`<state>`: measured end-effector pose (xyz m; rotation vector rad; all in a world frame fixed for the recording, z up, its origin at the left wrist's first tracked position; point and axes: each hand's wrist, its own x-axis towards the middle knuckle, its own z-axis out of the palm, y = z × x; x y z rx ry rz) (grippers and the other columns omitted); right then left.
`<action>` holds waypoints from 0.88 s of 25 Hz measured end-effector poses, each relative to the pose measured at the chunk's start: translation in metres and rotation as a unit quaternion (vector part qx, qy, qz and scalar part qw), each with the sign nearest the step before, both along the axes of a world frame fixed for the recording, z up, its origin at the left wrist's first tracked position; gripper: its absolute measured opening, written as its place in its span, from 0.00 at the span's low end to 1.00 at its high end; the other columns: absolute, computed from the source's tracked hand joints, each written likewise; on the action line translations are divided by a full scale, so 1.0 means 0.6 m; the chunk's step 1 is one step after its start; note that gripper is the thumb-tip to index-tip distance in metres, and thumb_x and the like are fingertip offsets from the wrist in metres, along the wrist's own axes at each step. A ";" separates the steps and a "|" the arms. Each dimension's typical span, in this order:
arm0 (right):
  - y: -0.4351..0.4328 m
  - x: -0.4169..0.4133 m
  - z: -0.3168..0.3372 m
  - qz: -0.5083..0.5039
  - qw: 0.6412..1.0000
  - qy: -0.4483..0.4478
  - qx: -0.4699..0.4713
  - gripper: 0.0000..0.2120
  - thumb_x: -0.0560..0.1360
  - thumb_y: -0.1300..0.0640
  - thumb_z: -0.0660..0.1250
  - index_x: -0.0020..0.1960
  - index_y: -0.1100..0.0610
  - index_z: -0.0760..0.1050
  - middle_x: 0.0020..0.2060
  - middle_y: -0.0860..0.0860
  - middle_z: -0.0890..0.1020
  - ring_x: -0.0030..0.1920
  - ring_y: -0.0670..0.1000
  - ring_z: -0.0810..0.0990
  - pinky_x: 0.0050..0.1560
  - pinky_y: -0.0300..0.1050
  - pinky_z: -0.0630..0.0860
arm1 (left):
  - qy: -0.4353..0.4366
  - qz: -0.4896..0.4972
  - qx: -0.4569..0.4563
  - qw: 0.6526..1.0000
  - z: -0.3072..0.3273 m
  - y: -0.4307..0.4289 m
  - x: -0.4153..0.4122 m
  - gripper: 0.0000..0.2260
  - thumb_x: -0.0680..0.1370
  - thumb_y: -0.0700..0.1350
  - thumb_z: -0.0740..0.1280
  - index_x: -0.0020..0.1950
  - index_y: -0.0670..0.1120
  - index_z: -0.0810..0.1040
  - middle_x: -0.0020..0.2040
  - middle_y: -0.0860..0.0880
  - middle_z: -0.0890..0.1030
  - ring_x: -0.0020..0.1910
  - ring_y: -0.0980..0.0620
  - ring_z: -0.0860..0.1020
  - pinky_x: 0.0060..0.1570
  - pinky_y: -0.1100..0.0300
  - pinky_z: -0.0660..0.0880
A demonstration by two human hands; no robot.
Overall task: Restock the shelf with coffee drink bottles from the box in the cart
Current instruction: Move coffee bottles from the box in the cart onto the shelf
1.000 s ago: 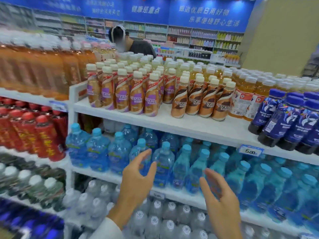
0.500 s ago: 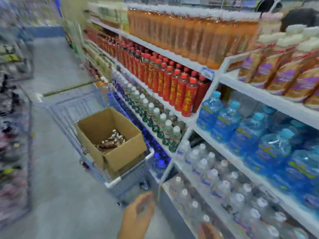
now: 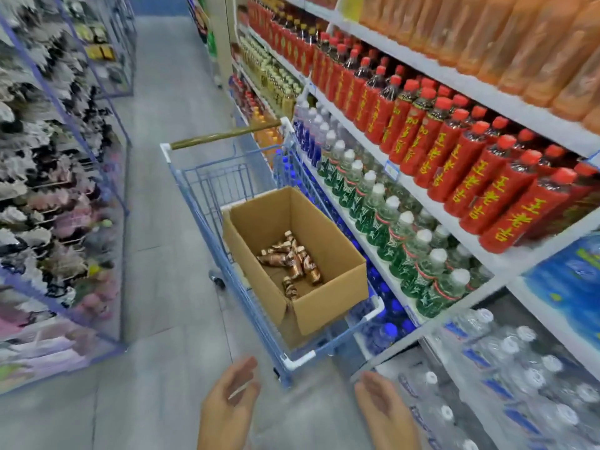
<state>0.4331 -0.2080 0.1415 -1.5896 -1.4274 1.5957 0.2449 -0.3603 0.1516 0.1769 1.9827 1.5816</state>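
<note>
Hands low in the view, both bare and holding nothing; left hand (image 3: 227,407) has its fingers loosely spread and pointing toward the cart (image 3: 220,180), palm turned inward; right hand (image 3: 383,414) is likewise spread with fingers nearly straight, though both are blurred; neither touches the cart, whose near corner lies just beyond the fingertips. Cart stands on the grey floor (image 3: 162,222) in the aisle, close alongside the shelf (image 3: 509,267) on its right; its handle (image 3: 224,135) is at the far end. Inside the cart sits an open cardboard box (image 3: 331,300), filling the near part of the basket; at the bottom of the box lie a few brown coffee bottles (image 3: 292,259), on their sides in a loose heap, well below the rim. On the shelf beside the cart stand rows of red bottles (image 3: 454,151) with yellow lettering; below them, clear bottles (image 3: 383,222) with green labels and white caps; above, orange bottles (image 3: 487,37). Across the aisle on the left is a rack (image 3: 48,190) of hanging goods, too blurred to tell what.
</note>
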 end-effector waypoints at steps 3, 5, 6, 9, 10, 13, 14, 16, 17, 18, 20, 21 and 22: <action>0.028 -0.081 0.021 0.056 0.998 -0.008 0.012 0.09 0.72 0.57 0.77 0.47 0.44 0.83 0.43 0.40 0.87 0.47 0.40 0.84 0.47 0.27 0.75 | 0.015 -0.027 0.008 0.999 0.011 0.056 -0.068 0.13 0.77 0.32 0.70 0.57 0.47 0.83 0.54 0.54 0.86 0.56 0.56 0.82 0.47 0.75 0.75; 0.059 -0.114 0.033 0.073 0.997 -0.015 -0.008 0.10 0.75 0.60 0.74 0.51 0.46 0.82 0.46 0.39 0.86 0.49 0.38 0.84 0.53 0.33 0.76 | 0.005 -0.027 0.004 1.000 0.013 0.101 -0.103 0.12 0.78 0.35 0.70 0.56 0.51 0.83 0.54 0.56 0.85 0.56 0.58 0.81 0.47 0.75 0.75; 0.086 -0.131 0.023 0.082 0.996 -0.023 -0.009 0.09 0.76 0.60 0.73 0.52 0.47 0.81 0.48 0.39 0.86 0.51 0.38 0.83 0.55 0.36 0.75 | 0.010 -0.036 -0.002 0.999 0.008 0.129 -0.121 0.12 0.78 0.36 0.70 0.56 0.52 0.83 0.54 0.57 0.85 0.55 0.59 0.81 0.47 0.75 0.75; 0.154 -0.187 0.018 0.108 0.994 -0.028 -0.019 0.09 0.78 0.57 0.72 0.56 0.47 0.80 0.54 0.41 0.84 0.56 0.40 0.81 0.55 0.36 0.73 | 0.003 -0.039 -0.018 0.999 -0.001 0.205 -0.165 0.13 0.79 0.37 0.70 0.59 0.52 0.82 0.55 0.58 0.84 0.54 0.63 0.81 0.51 0.72 0.75; 0.185 -0.205 0.005 0.109 0.993 -0.030 -0.019 0.08 0.78 0.56 0.71 0.57 0.47 0.79 0.55 0.41 0.83 0.56 0.40 0.81 0.55 0.36 0.73 | -0.001 -0.039 -0.025 0.999 -0.010 0.233 -0.180 0.13 0.79 0.37 0.69 0.60 0.52 0.82 0.56 0.58 0.84 0.54 0.64 0.81 0.55 0.69 0.75; 0.286 -0.272 -0.012 0.152 0.987 -0.048 -0.033 0.09 0.80 0.53 0.69 0.59 0.45 0.77 0.57 0.40 0.81 0.58 0.40 0.79 0.60 0.40 0.72 | -0.007 -0.015 -0.054 0.998 -0.025 0.322 -0.221 0.13 0.79 0.36 0.69 0.61 0.50 0.81 0.56 0.57 0.84 0.55 0.64 0.80 0.55 0.72 0.74; 0.316 -0.297 -0.020 0.171 0.983 -0.062 -0.037 0.09 0.80 0.54 0.69 0.59 0.45 0.76 0.57 0.40 0.81 0.58 0.41 0.79 0.61 0.41 0.71 | -0.018 -0.006 -0.062 0.998 -0.032 0.349 -0.234 0.13 0.79 0.37 0.69 0.62 0.49 0.80 0.57 0.56 0.83 0.56 0.64 0.80 0.52 0.75 0.74; 0.371 -0.352 -0.047 0.194 0.975 -0.098 -0.049 0.12 0.80 0.55 0.69 0.62 0.47 0.74 0.59 0.44 0.80 0.59 0.45 0.79 0.60 0.41 0.70 | -0.059 0.008 -0.090 0.994 -0.054 0.410 -0.263 0.13 0.80 0.38 0.69 0.64 0.46 0.78 0.59 0.52 0.82 0.55 0.60 0.79 0.48 0.75 0.73; 0.396 -0.381 -0.063 0.206 0.968 -0.132 -0.049 0.14 0.80 0.54 0.69 0.64 0.49 0.74 0.61 0.47 0.80 0.60 0.47 0.79 0.59 0.42 0.70 | -0.084 0.016 -0.113 0.990 -0.067 0.444 -0.276 0.13 0.80 0.40 0.69 0.65 0.45 0.77 0.58 0.50 0.81 0.54 0.57 0.79 0.48 0.74 0.72; 0.416 -0.407 -0.078 0.221 0.960 -0.164 -0.052 0.17 0.79 0.52 0.69 0.66 0.51 0.73 0.62 0.49 0.80 0.61 0.50 0.78 0.60 0.43 0.70 | -0.112 0.022 -0.135 0.984 -0.084 0.476 -0.288 0.12 0.80 0.41 0.68 0.64 0.44 0.76 0.57 0.49 0.81 0.52 0.54 0.78 0.48 0.70 0.72; 0.452 -0.459 -0.128 0.251 0.937 -0.230 -0.079 0.22 0.78 0.49 0.68 0.69 0.55 0.72 0.64 0.52 0.79 0.64 0.55 0.78 0.64 0.48 0.72 | -0.189 0.026 -0.184 0.964 -0.134 0.536 -0.312 0.10 0.81 0.42 0.65 0.60 0.41 0.78 0.53 0.43 0.82 0.52 0.47 0.79 0.51 0.63 0.75; 0.468 -0.487 -0.152 0.260 0.929 -0.246 -0.099 0.22 0.77 0.48 0.68 0.67 0.56 0.74 0.63 0.54 0.80 0.63 0.57 0.78 0.64 0.50 0.73 | -0.229 0.029 -0.205 0.951 -0.173 0.562 -0.326 0.12 0.81 0.41 0.63 0.62 0.38 0.78 0.56 0.39 0.82 0.55 0.43 0.79 0.55 0.58 0.75; 0.480 -0.514 -0.183 0.258 0.921 -0.265 -0.122 0.21 0.75 0.48 0.68 0.65 0.56 0.76 0.61 0.55 0.81 0.62 0.59 0.79 0.64 0.51 0.74 | -0.263 0.043 -0.224 0.937 -0.210 0.583 -0.341 0.15 0.81 0.41 0.61 0.65 0.36 0.77 0.60 0.37 0.81 0.59 0.39 0.78 0.59 0.53 0.75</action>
